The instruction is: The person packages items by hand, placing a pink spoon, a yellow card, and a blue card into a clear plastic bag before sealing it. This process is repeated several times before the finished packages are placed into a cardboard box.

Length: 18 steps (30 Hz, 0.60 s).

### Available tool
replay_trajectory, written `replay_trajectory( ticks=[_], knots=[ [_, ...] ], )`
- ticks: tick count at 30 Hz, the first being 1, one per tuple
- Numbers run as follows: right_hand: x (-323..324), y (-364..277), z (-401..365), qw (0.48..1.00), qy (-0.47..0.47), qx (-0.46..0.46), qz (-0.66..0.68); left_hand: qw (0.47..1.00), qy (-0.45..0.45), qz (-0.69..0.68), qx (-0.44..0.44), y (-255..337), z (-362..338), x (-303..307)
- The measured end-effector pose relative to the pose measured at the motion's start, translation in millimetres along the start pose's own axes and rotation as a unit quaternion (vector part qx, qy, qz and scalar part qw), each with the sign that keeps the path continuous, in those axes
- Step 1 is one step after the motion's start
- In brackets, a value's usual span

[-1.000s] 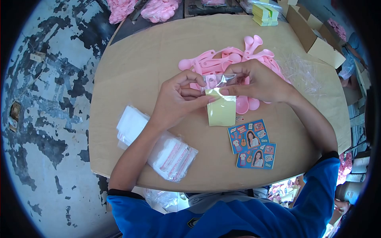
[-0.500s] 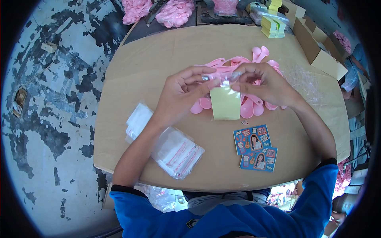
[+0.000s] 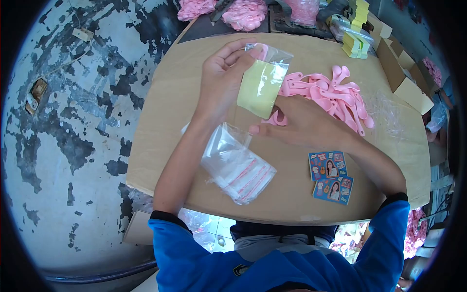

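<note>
My left hand (image 3: 226,73) pinches the top corner of a clear plastic bag (image 3: 264,80), raised above the table. Inside it sit a pale yellow card and something pink near the top. My right hand (image 3: 304,121) is held with thumb and fingers apart, palm down, just below the bag and beside a heap of pink spoons (image 3: 335,95); part of its fingers is hidden. Flat clear bags with red-marked strips (image 3: 243,177) lie under my left forearm. Two blue printed cards (image 3: 333,190) overlap near the front edge of the table.
Brown paper covers the table (image 3: 160,121). Thin clear plastic scraps (image 3: 389,114) lie right of the spoons. At the back are pink bundles (image 3: 244,13), a stack of yellow cards (image 3: 356,45) and an open cardboard box (image 3: 404,73).
My left hand has lifted the bag up and tilted it. My right hand has let go of the bag and moved down. The whole view has shifted slightly.
</note>
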State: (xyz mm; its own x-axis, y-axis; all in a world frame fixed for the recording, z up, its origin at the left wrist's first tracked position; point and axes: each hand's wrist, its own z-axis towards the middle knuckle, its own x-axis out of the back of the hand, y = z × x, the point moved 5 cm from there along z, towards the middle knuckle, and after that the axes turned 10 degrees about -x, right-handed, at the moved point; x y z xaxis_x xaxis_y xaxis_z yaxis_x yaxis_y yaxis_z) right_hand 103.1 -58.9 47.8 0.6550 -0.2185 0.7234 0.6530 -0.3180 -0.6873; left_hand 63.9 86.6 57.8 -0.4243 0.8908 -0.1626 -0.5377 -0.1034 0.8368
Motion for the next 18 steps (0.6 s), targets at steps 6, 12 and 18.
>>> replay_trajectory(
  ticks=[6,12,18],
  knots=[
    [-41.9,-4.1,28.2,0.989,-0.009,0.142,-0.035,0.997,0.069,-0.025,-0.016,-8.5,6.5,19.2],
    [-43.9,0.0,30.4,0.989,-0.081,0.119,0.029,0.991,0.108,-0.073,-0.032,-13.8,18.0,38.4],
    [2.3,13.5,-14.0,0.993,-0.096,0.008,0.067,0.959,0.057,0.275,-0.036,-33.6,36.2,87.1]
  ],
)
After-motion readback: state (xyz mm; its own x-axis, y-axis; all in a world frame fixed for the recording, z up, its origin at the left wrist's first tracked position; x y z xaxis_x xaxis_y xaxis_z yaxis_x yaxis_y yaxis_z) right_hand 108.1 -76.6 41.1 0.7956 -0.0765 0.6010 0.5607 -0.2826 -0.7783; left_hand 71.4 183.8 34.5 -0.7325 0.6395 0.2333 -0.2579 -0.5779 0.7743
